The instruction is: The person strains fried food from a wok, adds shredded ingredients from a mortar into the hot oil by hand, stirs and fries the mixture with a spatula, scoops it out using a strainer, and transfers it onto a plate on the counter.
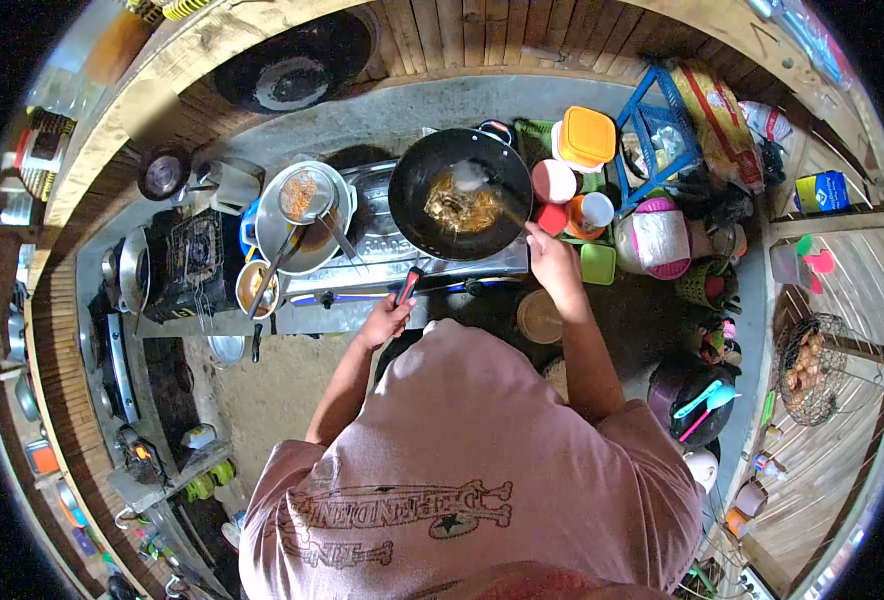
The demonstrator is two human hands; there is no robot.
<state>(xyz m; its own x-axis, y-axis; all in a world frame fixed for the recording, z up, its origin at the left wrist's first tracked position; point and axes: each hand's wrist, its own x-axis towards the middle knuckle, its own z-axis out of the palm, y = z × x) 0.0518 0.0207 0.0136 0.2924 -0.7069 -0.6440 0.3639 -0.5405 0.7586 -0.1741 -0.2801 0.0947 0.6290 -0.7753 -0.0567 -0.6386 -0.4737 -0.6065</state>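
A black wok (412, 175) stands on the steel gas stove, with browned, shredded-looking food (452, 212) in its middle. My left hand (387, 322) is closed around the wok's red and black handle (409, 287), which points toward me. In my right hand (557, 268) is the handle of a cooking spatula (472, 176). Its greyish head is over the food inside the wok, blurred, so its exact shape is unclear. Left of the wok, a strainer (305, 195) with orange-brown bits rests over a metal pan (307, 260) of brown liquid.
The stove (377, 215) sits on a counter against the wall. Right of the wok are an orange-lidded container (589, 137), a red lid (550, 219), a green container (597, 264) and a blue rack (652, 125). A small bowl (258, 290) and wire grill (200, 245) stand left.
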